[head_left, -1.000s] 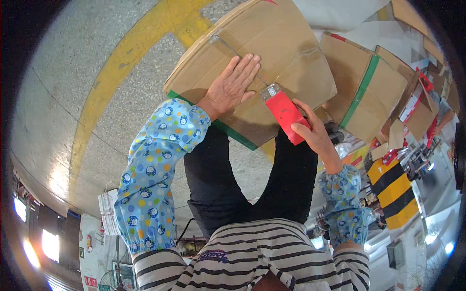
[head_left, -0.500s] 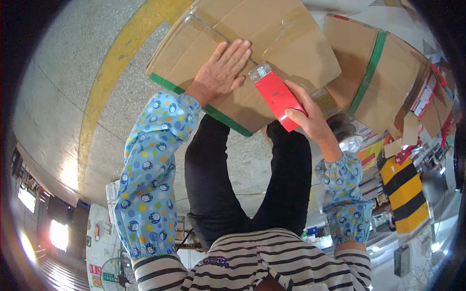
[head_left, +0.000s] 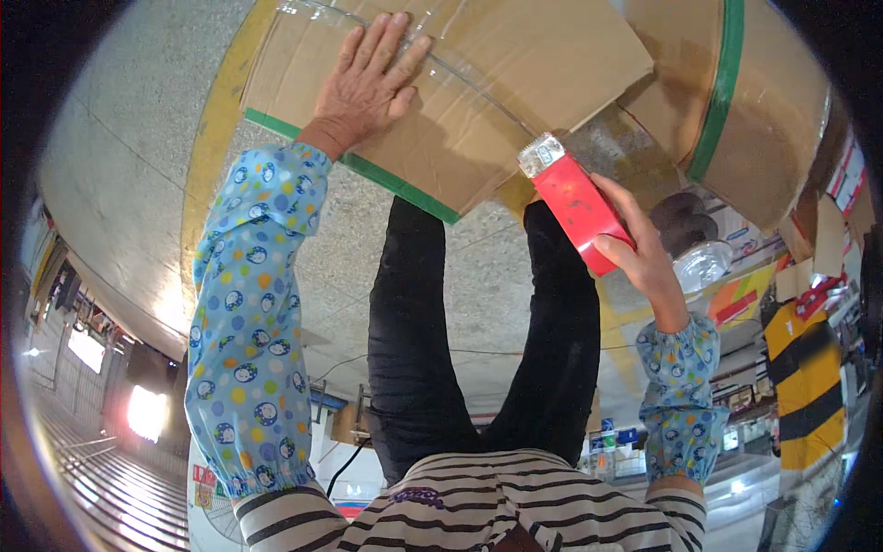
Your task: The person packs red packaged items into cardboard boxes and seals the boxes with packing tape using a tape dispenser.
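A smooth, red, oblong tape dispenser (head_left: 579, 212) with a toothed, silvery end sits at the right edge of a flat-faced brown cardboard box (head_left: 515, 55), held in the right hand (head_left: 635, 248), thumb and fingers wrapped round its body. Green tape (head_left: 395, 189) lines the box's near edge. The left hand (head_left: 368, 92) lies palm-down across the straight seam (head_left: 483, 95), fingers slightly spread, gripping nothing. Compared with 1 second ago, the dispenser's end has travelled from the panel to that right edge.
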`<action>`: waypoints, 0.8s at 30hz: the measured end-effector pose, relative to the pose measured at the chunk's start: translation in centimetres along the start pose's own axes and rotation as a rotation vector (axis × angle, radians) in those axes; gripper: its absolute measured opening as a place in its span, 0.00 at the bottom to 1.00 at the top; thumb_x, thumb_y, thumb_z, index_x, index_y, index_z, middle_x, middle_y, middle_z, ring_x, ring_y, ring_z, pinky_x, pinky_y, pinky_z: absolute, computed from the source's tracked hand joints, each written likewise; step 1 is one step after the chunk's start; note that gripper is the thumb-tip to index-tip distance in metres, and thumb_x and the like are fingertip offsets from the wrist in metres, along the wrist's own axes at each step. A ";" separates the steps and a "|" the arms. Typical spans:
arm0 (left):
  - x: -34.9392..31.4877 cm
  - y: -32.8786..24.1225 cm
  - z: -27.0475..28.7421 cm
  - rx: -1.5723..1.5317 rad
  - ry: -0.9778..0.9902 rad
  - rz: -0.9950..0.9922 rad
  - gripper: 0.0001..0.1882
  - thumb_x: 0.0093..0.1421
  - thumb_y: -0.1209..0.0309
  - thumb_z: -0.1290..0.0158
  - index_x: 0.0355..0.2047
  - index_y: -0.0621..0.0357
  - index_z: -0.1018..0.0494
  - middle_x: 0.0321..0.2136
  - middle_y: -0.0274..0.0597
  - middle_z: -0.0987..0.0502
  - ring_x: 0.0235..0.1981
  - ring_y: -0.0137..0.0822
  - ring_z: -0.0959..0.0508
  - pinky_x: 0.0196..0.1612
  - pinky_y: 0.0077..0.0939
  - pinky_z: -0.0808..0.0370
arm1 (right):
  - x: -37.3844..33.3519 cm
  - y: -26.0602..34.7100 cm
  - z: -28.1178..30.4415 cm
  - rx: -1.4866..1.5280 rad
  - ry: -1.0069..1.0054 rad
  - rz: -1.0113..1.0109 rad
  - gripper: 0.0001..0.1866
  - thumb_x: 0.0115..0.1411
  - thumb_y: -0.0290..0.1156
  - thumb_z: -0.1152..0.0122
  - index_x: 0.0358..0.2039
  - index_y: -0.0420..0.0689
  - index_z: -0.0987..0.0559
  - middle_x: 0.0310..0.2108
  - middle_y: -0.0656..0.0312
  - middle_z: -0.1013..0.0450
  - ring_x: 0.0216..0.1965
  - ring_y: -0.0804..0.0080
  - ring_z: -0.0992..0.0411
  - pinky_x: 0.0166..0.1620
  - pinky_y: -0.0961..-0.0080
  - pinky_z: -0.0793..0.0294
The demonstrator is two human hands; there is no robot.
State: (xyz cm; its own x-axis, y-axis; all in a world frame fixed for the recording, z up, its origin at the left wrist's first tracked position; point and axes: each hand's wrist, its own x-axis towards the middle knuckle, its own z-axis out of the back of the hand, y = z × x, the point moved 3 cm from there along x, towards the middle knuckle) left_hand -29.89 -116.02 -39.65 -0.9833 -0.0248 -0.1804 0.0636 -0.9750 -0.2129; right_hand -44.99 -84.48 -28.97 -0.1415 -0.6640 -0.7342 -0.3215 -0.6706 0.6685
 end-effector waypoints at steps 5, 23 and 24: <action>-0.6 0.9 -1.3 0.007 -0.044 0.011 0.37 0.56 0.58 0.53 0.66 0.44 0.52 0.66 0.43 0.53 0.67 0.43 0.51 0.67 0.41 0.58 | -1.4 -3.4 0.6 0.034 -0.007 0.021 0.32 0.55 0.35 0.45 0.60 0.41 0.39 0.54 0.52 0.36 0.56 0.66 0.37 0.59 0.71 0.42; -0.5 -1.3 -1.3 -0.065 0.000 0.021 0.32 0.54 0.72 0.53 0.61 0.58 0.42 0.62 0.48 0.44 0.63 0.47 0.44 0.64 0.39 0.45 | 6.8 -14.6 -1.6 -0.012 -0.128 0.057 0.33 0.54 0.36 0.42 0.60 0.46 0.39 0.51 0.48 0.31 0.51 0.61 0.31 0.53 0.69 0.35; -0.5 -2.9 -1.3 -0.094 0.011 -0.151 0.31 0.53 0.72 0.52 0.60 0.56 0.40 0.62 0.47 0.43 0.63 0.45 0.43 0.64 0.39 0.44 | 8.0 -14.6 -2.3 -0.038 -0.152 0.062 0.33 0.54 0.38 0.42 0.60 0.46 0.39 0.49 0.46 0.30 0.49 0.58 0.30 0.52 0.67 0.33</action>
State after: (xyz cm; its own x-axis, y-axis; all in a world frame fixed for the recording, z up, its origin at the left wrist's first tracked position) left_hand -29.41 -112.88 -40.19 -0.9810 0.1228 -0.1499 -0.0681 -0.9426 -0.3269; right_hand -39.27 -80.74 -44.29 -0.3005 -0.6490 -0.6989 -0.2721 -0.6439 0.7150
